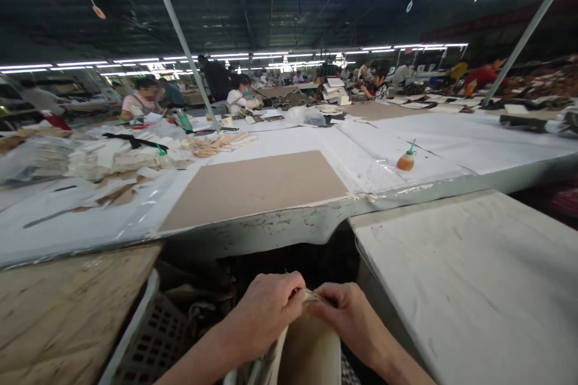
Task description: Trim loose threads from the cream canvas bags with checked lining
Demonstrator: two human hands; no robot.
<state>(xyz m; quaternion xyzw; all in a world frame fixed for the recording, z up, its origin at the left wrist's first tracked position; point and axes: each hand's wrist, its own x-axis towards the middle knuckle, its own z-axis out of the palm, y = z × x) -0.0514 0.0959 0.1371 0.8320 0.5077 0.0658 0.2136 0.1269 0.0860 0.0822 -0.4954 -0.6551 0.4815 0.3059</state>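
Note:
Low in the head view, my left hand (271, 307) and my right hand (350, 316) are close together over the dark gap below the table edge. Both pinch the top edge of a cream, cloth-like piece of material (311, 343), which hangs down between them with its sides curving. Whether it is fabric or leather I cannot tell. Fingers of each hand are closed on it, and the fingertips are partly hidden in the fold. Left of my left forearm stands a pale plastic basket (158, 331) with dark material about it.
Ahead is a long white-covered table (361, 144) with a brown board (257, 186) and a squeeze bottle of amber liquid (405, 160). Stacked pieces (108, 156) lie at left. A cream-covered surface (478, 277) stands right, a brown one (58, 307) left. Several co-workers sit beyond.

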